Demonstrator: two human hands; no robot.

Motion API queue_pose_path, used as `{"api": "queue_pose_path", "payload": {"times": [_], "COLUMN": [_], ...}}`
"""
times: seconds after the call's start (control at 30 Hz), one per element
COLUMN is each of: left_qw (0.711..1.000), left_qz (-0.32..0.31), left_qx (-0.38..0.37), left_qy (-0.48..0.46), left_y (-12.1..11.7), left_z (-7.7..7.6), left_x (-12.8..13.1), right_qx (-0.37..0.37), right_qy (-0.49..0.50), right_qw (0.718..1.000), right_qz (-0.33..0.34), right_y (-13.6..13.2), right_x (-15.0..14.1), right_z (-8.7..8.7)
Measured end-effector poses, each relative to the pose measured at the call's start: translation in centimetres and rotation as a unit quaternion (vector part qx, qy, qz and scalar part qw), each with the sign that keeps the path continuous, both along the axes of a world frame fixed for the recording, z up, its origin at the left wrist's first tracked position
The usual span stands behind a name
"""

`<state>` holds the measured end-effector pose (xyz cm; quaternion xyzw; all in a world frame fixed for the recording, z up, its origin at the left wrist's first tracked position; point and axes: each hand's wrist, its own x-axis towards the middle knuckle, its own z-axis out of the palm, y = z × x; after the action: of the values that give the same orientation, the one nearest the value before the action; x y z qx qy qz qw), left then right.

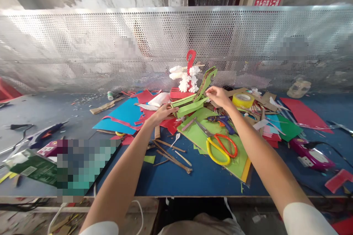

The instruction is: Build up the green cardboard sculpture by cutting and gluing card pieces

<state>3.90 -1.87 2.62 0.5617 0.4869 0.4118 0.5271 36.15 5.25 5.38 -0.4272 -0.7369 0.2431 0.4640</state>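
In the head view, our left hand (163, 114) pinches the near left end of the green model (190, 105), thumb and fingers nearly closed. Our right hand (220, 97), fingers loosely curled, is at its right side; we cannot tell whether it grips. The model sits before the red stand (180, 93), behind the scissors (217, 147).

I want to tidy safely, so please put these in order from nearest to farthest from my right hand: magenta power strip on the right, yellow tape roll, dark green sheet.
From your right hand:
1. Yellow tape roll, just right.
2. Dark green sheet, farther right.
3. Magenta power strip, right front.
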Motion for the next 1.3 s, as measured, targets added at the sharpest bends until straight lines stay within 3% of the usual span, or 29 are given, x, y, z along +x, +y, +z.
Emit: {"api": "queue_pose_path", "payload": {"times": [0.1, 0.2, 0.3, 0.37, 0.57, 0.7, 0.87, 0.97, 1.07, 1.17, 1.3], "left_qw": [1.000, 1.000, 1.000, 1.000, 1.000, 1.000, 1.000, 0.999, 1.000, 1.000, 1.000], "left_qz": [0.018, 0.021, 0.008, 0.005, -0.003, -0.015, -0.018, -0.016, -0.005, 0.005, 0.009], "left_qx": [-0.013, -0.018, -0.013, -0.009, 0.003, 0.011, 0.015, 0.020, 0.019, 0.014, 0.006], "left_qy": [-0.008, -0.014, -0.018, -0.017, -0.003, -0.009, -0.016, -0.020, -0.020, -0.015, -0.011], "left_y": [0.0, 0.0, 0.0, -0.1, -0.2, -0.1, 0.1, 0.1, 0.1, 0.2, 0.4], "left_z": [0.0, 0.0, 0.0, 0.0, 0.1, 0.0, -0.2, -0.2, -0.4, -0.5, -0.6], "left_x": [0.0, -0.1, 0.0, 0.0, 0.0, 0.1, 0.2, 0.2, 0.1, 0.0, 0.0], "right_qx": [0.000, 0.013, 0.061, 0.065, 0.034, 0.088, 0.190, 0.169, 0.084, 0.021, -0.016], "right_qy": [-0.043, -0.187, -0.308, -0.351, -0.494, -0.560, -0.573, -0.543, -0.446, -0.264, -0.006], "right_qw": [0.998, 0.977, 0.948, 0.932, 0.846, 0.800, 0.774, 0.790, 0.845, 0.903, 0.925], "right_qz": [0.052, 0.104, 0.052, 0.064, 0.199, 0.198, 0.191, 0.228, 0.283, 0.338, 0.381], "right_y": [-1.5, -3.6, -5.3, -6.0, -7.5, -8.9, -9.7, -9.4, -9.0, -8.6, -7.8], "right_x": [0.1, -0.7, -2.0, -3.0, -7.3, -10.0, -10.8, -10.3, -9.3, -8.1, -6.6], "right_z": [2.0, 3.9, 4.9, 5.0, 2.6, 0.3, -0.9, -0.7, 0.5, 2.1, 3.2]}}
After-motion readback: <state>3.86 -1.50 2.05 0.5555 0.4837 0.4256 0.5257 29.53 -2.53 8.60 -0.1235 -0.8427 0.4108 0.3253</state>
